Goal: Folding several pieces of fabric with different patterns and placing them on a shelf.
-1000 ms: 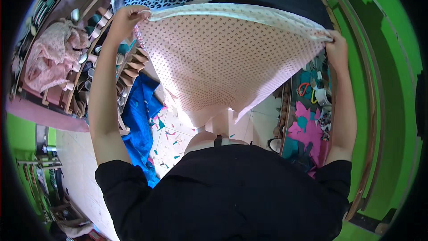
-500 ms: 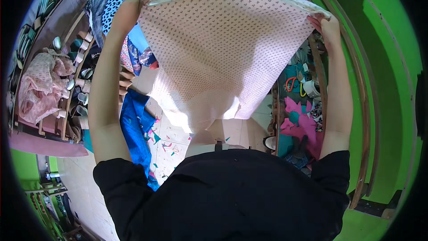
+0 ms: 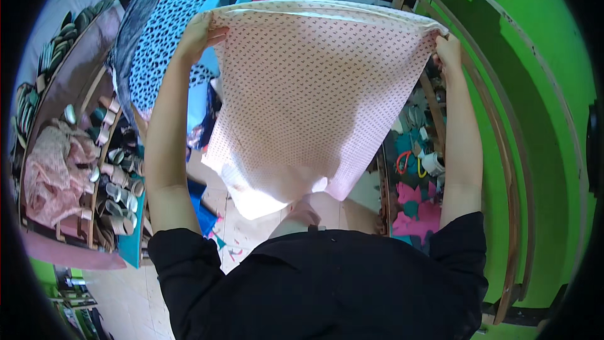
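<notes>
Head view: pale patterned cloth (image 3: 308,94) held up between my left hand (image 3: 202,33) and right hand (image 3: 447,51).

Nearest, small coloured scraps (image 3: 220,242) lie on the tiled floor (image 3: 255,230) by my legs, with bright pink pieces (image 3: 429,215) to the right and shoes (image 3: 129,200) on a rack to the left. The cloth hangs in front of me, its loose lower edge falling on the near side and its upper edge running left to right from one hand to the other. My right hand, slightly nearer, is closed on the right end of that edge; my left grips the left end, fingers over the near face. Foreshortening hides which way the cloth is longer. Far left, beyond it, is blue leopard-print fabric (image 3: 167,56).
</notes>
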Tool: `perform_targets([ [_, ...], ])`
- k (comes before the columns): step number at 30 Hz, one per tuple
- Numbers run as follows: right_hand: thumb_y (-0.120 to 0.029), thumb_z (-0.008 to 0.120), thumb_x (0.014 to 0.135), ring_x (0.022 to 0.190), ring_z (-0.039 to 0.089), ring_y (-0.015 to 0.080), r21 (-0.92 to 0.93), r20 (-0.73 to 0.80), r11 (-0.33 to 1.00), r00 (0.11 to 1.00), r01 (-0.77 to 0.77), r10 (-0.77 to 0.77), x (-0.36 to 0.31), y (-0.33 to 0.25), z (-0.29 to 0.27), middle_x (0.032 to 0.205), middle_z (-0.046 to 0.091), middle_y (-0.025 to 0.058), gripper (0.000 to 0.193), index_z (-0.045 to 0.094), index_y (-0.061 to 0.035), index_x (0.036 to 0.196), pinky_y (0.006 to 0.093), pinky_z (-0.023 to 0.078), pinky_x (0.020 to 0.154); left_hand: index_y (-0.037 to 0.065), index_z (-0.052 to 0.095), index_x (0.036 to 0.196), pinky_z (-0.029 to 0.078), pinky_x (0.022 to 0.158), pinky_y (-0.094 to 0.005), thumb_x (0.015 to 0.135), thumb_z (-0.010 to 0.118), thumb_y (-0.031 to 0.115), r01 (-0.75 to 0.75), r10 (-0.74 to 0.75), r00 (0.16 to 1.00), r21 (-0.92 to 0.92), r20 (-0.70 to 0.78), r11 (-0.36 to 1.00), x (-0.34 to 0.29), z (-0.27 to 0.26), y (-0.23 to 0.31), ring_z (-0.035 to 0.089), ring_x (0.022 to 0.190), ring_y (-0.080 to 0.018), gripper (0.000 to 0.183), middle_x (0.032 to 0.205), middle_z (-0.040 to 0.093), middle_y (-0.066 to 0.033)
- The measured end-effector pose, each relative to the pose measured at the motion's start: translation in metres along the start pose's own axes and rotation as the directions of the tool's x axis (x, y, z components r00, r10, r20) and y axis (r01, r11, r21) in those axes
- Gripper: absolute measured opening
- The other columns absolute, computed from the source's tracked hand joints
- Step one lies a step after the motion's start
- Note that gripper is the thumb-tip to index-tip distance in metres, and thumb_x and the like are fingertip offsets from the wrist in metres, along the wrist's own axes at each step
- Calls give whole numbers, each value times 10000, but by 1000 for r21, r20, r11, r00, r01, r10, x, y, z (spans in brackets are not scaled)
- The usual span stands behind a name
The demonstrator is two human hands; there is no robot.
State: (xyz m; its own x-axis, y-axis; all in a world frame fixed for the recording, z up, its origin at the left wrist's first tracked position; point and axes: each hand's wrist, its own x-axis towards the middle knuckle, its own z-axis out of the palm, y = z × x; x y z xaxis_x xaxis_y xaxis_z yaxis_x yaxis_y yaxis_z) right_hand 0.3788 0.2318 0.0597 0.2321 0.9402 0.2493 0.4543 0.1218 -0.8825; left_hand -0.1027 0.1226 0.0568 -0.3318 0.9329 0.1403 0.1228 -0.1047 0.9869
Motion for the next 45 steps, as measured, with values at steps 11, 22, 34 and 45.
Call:
perform_targets([
  [11,-98,360,893,846,594,141,605,-177,776,980,181,-90,174,-51,54,957,585,50,221,491,-53,1065,255,478,713,23,461,1016,434,879,-296,946,344,262,-367,385,922,-401,-39,839,218,65,39,538,961,-165,276,1023,541,-97],
  [22,-105,555,778,911,511,158,335,-368,718,786,610,-496,292,-74,144,994,518,98,415,358,13,1123,277,395,815,-6,358,1076,400,914,-300,956,288,224,-626,588,776,-163,-228,763,384,92,38,469,997,-156,269,1075,437,-114],
  [34,-234,520,826,1170,393,357,-29,-398,733,665,679,-632,461,-29,252,1249,385,258,620,200,6,1300,381,301,972,-84,345,1117,291,958,-317,945,291,153,-786,815,506,239,-282,570,559,169,-14,411,1107,-250,297,1227,387,-207],
  [45,-213,503,825,1146,405,369,-167,-20,945,957,282,-289,538,140,395,1278,356,257,619,198,-12,1324,384,366,912,-92,354,1107,261,977,-393,912,351,134,-411,538,818,450,-202,793,659,204,-218,401,1089,-361,299,1178,382,-265],
])
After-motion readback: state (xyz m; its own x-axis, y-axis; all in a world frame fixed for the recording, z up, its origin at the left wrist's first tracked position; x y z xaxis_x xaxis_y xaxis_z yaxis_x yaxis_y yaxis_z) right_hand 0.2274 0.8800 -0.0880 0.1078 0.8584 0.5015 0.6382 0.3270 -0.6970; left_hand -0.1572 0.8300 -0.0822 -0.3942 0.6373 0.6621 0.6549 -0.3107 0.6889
